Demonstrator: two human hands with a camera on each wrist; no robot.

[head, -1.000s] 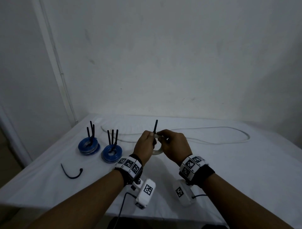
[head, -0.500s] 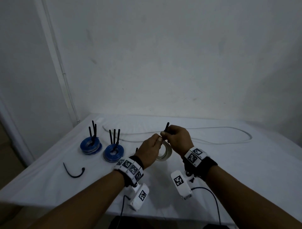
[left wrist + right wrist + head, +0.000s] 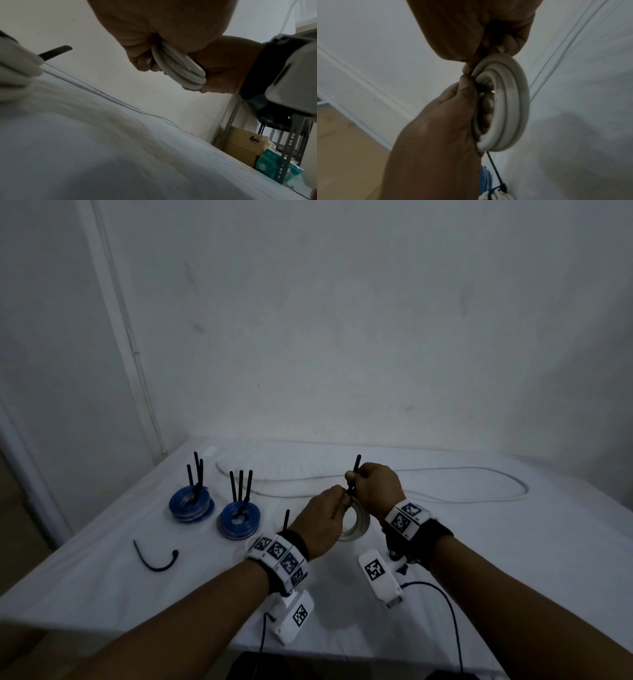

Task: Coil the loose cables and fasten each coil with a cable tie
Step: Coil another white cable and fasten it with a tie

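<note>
Pinching the black cable tie [image 3: 355,474] in our right hand [image 3: 376,489], we grip the white coil [image 3: 358,523] above the table [image 3: 479,559] with our left hand [image 3: 320,525]. Two blue coils [image 3: 191,505] [image 3: 239,520] lie tied; one loose white cable [image 3: 445,499] and one spare tie [image 3: 154,559] remain.

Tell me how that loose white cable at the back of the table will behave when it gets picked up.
The loose white cable lies in long slack curves on the table, so it is probably floppy and will sag and trail from any one grip. It looks thin, so likely light. The white coil in the hands keeps round loops, so it should coil readily, though it may spring open untied.
</note>
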